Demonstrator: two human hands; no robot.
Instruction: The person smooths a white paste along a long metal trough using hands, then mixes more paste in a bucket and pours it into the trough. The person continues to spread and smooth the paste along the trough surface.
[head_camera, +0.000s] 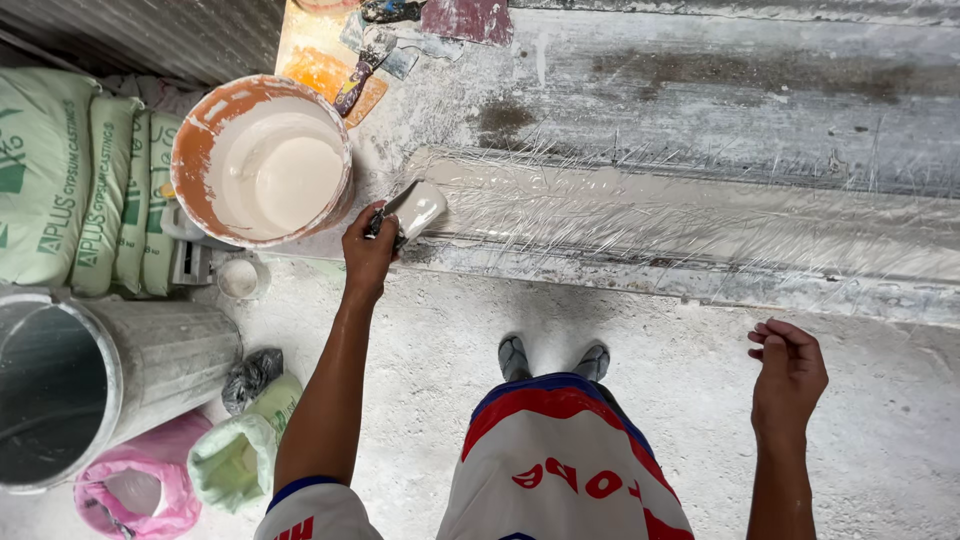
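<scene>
My left hand (368, 250) grips the handle of a plaster-coated scraper (412, 211), its blade resting on the left end of a long white plaster casting (680, 225) laced with glass fibres on a low bench. An orange bucket (192, 150) holding white plaster slurry stands just left of the scraper. My right hand (790, 372) hangs free over the floor to the right, fingers loosely curled and holding nothing.
Green plaster sacks (70, 180) are stacked at the left. A metal drum (150, 360) lies at the lower left, with a pink bag (150, 490) and a green bag (235, 460) beside it. Another scraper (355, 82) lies on a board behind the bucket. My feet (553, 358) stand on the dusty floor.
</scene>
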